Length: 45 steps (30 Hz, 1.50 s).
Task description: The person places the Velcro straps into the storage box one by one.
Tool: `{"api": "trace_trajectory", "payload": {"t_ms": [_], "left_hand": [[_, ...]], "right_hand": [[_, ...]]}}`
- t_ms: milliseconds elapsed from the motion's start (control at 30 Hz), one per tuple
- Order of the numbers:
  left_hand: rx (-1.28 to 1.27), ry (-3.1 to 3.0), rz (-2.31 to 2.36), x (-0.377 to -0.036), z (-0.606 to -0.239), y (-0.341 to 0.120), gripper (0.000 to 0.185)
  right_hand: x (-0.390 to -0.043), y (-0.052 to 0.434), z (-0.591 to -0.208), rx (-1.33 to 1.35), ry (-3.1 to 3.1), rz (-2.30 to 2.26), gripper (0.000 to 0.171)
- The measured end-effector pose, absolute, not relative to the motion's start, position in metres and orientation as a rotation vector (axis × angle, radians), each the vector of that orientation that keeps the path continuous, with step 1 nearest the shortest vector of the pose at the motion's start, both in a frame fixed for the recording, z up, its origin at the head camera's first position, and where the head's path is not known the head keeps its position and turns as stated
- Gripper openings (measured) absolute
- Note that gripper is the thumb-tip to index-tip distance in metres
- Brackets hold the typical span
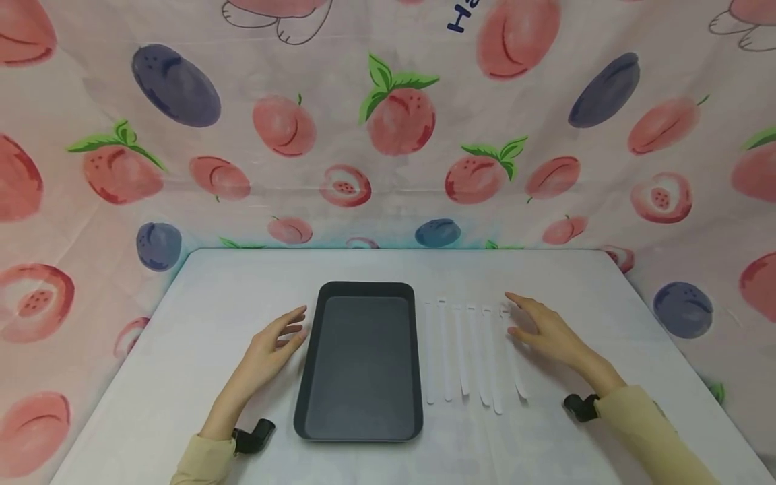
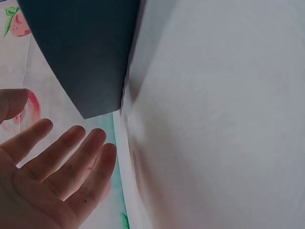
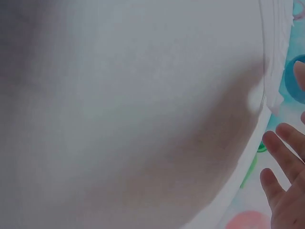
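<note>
The fruit-print cloth (image 1: 400, 121) forms the backdrop and drapes down past both sides of the work area; it carries peaches, plums and strawberries on a pale pink ground.

The counter (image 1: 242, 283) is covered in plain white and carries all items.

The dark tray (image 1: 362, 364) lies flat at the centre of the counter, long side running away from the person. Its interior holds nothing. In the left wrist view a corner of the tray (image 2: 81, 52) appears just beyond the fingertips.

The white strips (image 1: 463, 353) lie on the counter just right of the tray, side by side, roughly parallel to the tray's long side and apart from it. The exact count is hard to read against the white surface.

The left hand (image 1: 274, 343) is just beside the tray's left edge, palm inward. Grip state: wide, fingers straight, holding nothing. Contact with the tray cannot be told.

The right hand (image 1: 542, 327) is at the right end of the strip row, fingers extended over the outermost strips. Grip state: wide, nothing held. Whether the fingertips touch a strip cannot be told.
</note>
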<state>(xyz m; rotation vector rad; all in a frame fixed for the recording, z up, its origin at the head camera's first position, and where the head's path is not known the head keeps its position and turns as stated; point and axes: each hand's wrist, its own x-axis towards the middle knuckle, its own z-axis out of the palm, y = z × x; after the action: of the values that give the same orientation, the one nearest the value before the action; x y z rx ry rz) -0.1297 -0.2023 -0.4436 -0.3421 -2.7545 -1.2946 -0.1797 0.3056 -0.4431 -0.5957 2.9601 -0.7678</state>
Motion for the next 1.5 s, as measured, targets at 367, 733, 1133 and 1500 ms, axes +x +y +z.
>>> {"api": "trace_trajectory", "payload": {"t_ms": [367,733,1133,1500], "left_hand": [[-0.349,-2.744,-1.498,-0.131,-0.445,-0.204,0.048],[-0.358,-2.724,-1.688,-0.128,-0.446,-0.202,0.05],[-0.342,-2.771,-1.628,-0.128,-0.447,-0.202,0.051],[-0.338,-2.811,-1.577,-0.128,-0.449,-0.202,0.05]], "right_hand": [[-0.184,0.307,-0.445,-0.624,2.953,-0.784,0.066],[-0.191,0.306,-0.449,-0.68,2.996,-0.767,0.059],[-0.195,0.304,-0.446,-0.591,2.985,-0.778,0.052],[-0.197,0.303,-0.45,-0.477,2.949,-0.904,0.045]]}}
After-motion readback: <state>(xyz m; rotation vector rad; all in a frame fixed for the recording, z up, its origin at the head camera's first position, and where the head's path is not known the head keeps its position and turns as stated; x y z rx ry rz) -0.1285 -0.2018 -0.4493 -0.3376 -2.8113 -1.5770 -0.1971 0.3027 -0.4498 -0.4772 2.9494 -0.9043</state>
